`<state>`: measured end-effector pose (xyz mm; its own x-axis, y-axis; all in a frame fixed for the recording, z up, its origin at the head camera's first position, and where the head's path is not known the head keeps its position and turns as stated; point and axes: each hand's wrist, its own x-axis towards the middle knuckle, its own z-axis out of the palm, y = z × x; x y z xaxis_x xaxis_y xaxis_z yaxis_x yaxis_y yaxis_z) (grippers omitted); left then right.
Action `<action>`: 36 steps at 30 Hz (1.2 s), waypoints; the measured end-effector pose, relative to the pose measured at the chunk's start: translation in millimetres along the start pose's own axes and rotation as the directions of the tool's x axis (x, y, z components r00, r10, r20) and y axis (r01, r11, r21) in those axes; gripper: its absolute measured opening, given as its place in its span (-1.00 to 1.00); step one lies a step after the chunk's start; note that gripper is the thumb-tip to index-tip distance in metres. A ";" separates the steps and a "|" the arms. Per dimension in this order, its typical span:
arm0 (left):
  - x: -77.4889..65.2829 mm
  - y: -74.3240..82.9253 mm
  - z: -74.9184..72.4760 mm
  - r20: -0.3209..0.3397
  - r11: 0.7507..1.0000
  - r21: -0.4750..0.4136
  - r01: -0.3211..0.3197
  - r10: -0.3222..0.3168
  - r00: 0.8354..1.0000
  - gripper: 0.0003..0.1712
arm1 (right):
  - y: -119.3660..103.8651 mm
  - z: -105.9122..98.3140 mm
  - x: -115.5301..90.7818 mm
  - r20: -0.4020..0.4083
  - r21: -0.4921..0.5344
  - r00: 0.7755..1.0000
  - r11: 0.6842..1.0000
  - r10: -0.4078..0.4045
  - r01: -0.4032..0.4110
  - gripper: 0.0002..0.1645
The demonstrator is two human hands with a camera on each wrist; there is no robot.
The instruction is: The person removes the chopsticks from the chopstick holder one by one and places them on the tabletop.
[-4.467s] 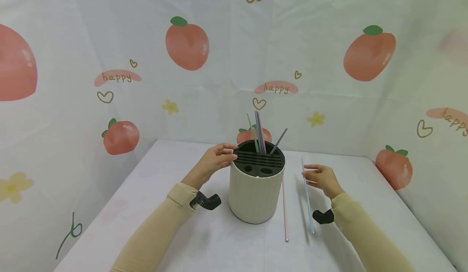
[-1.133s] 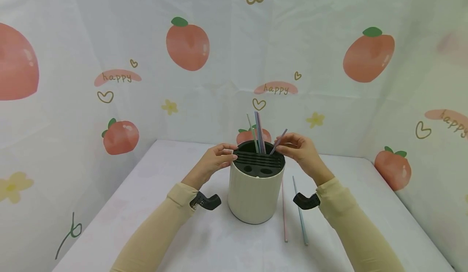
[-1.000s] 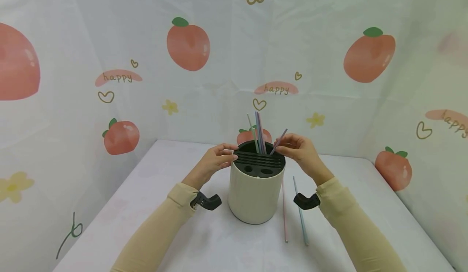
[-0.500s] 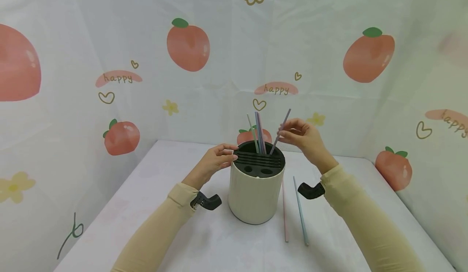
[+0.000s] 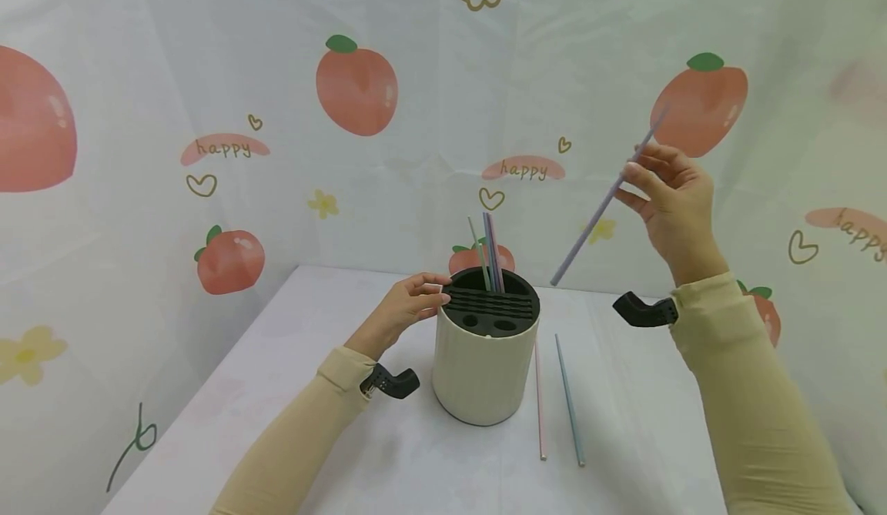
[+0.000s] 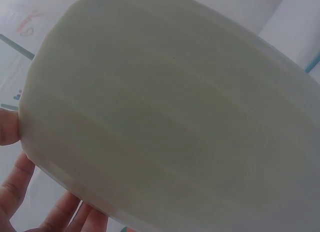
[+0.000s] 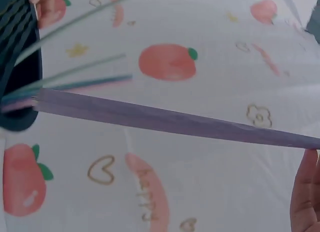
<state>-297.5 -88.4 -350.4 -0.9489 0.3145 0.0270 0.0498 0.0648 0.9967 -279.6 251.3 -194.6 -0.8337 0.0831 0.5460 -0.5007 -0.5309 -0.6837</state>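
Right hand (image 5: 668,201), mostly cropped in its wrist view, pinching a purple stick (image 5: 587,230), lower end slanting down toward the holder (image 5: 485,376), left hand (image 5: 398,311) loosely spread against it

The left hand (image 5: 405,311) touches a cream cylindrical holder (image 5: 481,372) with a black slotted top, thin pastel sticks (image 5: 491,245) in its far compartment. The right hand (image 5: 671,195) pinches a slim purple stick (image 5: 589,229) aloft; a thin pink stick (image 5: 541,411) and thin blue stick (image 5: 571,407) lie near right.
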 end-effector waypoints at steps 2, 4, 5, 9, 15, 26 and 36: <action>0.1 0.0 0.1 -0.001 1.000 -0.002 0.002 -0.002 1.000 -0.60 | 0.5 -14.2 -3.3 -0.037 -0.030 0.999 0.999 0.035 -0.036 -0.73; 1.0 -0.3 0.1 -0.003 1.000 -0.008 0.005 -0.005 1.000 -0.60 | 5.7 -31.5 -8.7 -0.066 -0.090 0.995 0.992 0.079 -0.085 -0.71; 1.4 -0.5 0.1 -0.004 1.000 -0.011 0.006 -0.006 1.000 -0.60 | 9.8 -41.0 -12.0 -0.079 -0.121 0.991 0.986 0.105 -0.114 -0.71; 2.7 -1.1 0.2 -0.006 1.000 -0.015 0.013 -0.013 1.000 -0.60 | 31.5 -80.6 -29.1 -0.123 -0.220 0.967 0.944 0.222 -0.245 -0.71; 3.4 -0.5 0.6 -0.014 0.999 -0.030 0.021 -0.022 1.000 -0.59 | 68.2 -136.2 -62.8 -0.144 -0.383 0.907 0.822 0.396 -0.420 -0.73; 1.4 -0.4 0.2 -0.013 1.000 -0.025 0.012 -0.013 1.000 -0.59 | 122.8 -185.1 -118.2 -0.228 -0.601 0.740 0.507 0.633 -0.618 -0.47; 0.9 0.9 0.6 -0.013 0.999 -0.032 0.018 -0.018 1.000 -0.60 | 146.3 -190.1 -132.3 -0.321 -0.673 0.690 0.356 0.649 -0.648 -0.45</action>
<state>-298.1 -87.5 -349.6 -0.9535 0.3013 0.0096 0.0227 0.0400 0.9989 -286.8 322.9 -458.9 -0.9748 -0.0168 -0.2226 0.2052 0.3251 -0.9231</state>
